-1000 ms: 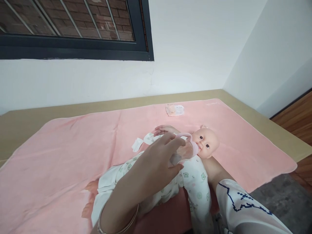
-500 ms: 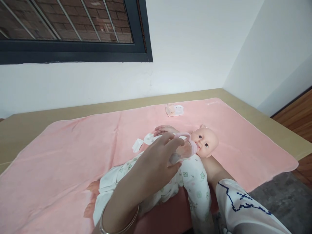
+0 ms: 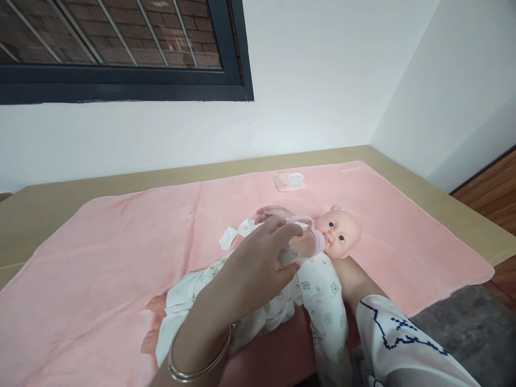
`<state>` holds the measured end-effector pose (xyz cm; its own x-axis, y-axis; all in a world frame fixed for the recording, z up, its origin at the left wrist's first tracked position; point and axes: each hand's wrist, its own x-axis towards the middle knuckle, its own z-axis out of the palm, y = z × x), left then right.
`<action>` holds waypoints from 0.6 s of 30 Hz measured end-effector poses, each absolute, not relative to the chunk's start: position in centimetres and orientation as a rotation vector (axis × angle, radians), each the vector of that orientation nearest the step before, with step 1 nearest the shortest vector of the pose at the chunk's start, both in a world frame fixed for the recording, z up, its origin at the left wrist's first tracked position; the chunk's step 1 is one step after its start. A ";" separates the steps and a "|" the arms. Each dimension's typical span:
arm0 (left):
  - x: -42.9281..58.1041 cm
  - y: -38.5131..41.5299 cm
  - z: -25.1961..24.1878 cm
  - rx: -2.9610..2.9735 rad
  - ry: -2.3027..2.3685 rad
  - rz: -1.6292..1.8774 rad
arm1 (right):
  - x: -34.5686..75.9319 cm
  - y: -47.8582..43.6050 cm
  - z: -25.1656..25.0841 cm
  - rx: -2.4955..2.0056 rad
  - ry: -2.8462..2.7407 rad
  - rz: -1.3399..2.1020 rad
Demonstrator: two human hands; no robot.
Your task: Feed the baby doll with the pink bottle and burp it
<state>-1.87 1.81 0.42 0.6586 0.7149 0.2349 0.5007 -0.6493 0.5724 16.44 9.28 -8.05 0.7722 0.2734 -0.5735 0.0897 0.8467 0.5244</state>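
A baby doll in white clothes with a green print lies on its back, its head toward the right. My left hand, wearing a bangle, is closed around a clear feeding bottle with a pink collar and handle. The bottle is tilted, and its teat is at the doll's mouth. My right arm passes beneath the doll's neck. Beyond the doll's far side, my right hand shows with fingers stretched out, holding nothing; part of it is hidden behind the bottle and doll.
A pink mat covers much of the wooden surface. Near its far edge lies a small clear-and-white packet. A white cloth piece is beside the doll. A white wall and a dark-framed window stand behind.
My left hand and the bottle have shifted very slightly; the teat is still at the doll's mouth. The right arm and doll are practically unchanged.
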 end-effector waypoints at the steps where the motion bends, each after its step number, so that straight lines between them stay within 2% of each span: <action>1: -1.8 1.8 0.4 2.416 0.943 0.625 | 16.4 9.2 -7.9 0.591 0.716 0.093; 10: -1.9 1.7 0.6 2.392 0.970 0.610 | 16.2 9.7 -8.7 0.330 0.592 0.083; 18: -1.9 1.7 0.7 2.389 0.991 0.597 | 16.9 11.4 -13.5 0.229 0.343 0.087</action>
<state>-1.92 1.69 0.68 0.6421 0.7384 0.2061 0.5278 -0.6208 0.5797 16.86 11.38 -13.51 0.9382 0.1236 -0.3234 -0.0461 0.9703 0.2373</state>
